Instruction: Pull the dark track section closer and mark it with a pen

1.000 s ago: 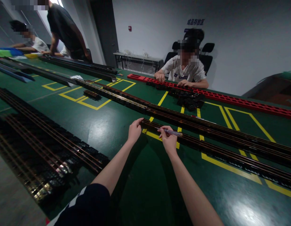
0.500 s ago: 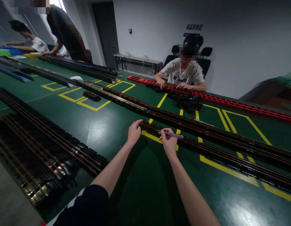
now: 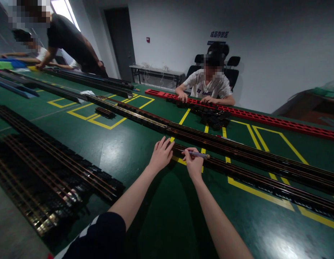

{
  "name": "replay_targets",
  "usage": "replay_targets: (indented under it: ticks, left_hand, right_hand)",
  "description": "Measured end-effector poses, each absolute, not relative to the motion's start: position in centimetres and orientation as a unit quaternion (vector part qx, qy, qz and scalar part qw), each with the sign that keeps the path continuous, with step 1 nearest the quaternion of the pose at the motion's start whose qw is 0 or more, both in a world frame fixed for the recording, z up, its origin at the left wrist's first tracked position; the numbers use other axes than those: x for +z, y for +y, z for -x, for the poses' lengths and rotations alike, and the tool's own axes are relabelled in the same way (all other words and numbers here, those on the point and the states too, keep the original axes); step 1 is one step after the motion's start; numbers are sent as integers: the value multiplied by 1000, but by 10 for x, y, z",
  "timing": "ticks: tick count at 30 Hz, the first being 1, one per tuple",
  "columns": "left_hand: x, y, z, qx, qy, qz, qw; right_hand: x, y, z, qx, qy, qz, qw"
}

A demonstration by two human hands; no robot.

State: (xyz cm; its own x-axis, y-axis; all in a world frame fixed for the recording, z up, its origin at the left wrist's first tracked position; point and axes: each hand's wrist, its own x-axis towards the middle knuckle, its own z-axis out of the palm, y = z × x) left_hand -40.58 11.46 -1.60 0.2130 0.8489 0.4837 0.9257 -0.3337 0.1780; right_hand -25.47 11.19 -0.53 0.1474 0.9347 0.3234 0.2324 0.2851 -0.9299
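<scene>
The likeliest trouble, to my eye, is the near strip (image 3: 245, 174) shifting on the smooth worktop (image 3: 123, 154); the left grip (image 3: 162, 155) lies spread at its end rather than clamped round it, so a sideways push from the tool (image 3: 198, 154) could slide or twist the piece; the tool's thin tip points toward the left grip, and if it skids along the strip it could scratch the surface or jab the fingers; the far strips (image 3: 210, 139) run close beyond both grips, so a knock could carry into them as well; the strip's long stretch to the right of the right grip (image 3: 194, 161) has no hand on it, which could let that part swing. As for the grips, the left is open, fingers fanned over the strip's left end, holding nothing that shows; whether the fingertips press on it or hover just above, I cannot tell; the right is closed in a pinch round the slim, pen-like tool, its thicker end sticking out to the right and its tip at the strip between the two grips, though actual contact there is too small to make out; stacked strips (image 3: 61, 162) lie well to the left of the left grip.
</scene>
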Motion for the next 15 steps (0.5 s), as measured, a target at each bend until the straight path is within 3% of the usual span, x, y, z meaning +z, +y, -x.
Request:
replay_targets:
  ticks: [11,15]
  left_hand:
    - [-26,119,406,-219,-583,778,80]
    - [-26,119,404,-205,-593,775,76]
  right_hand:
    - [-10,112,241,261,-590,531,549]
    - [-9,114,230,208,-657,516,509]
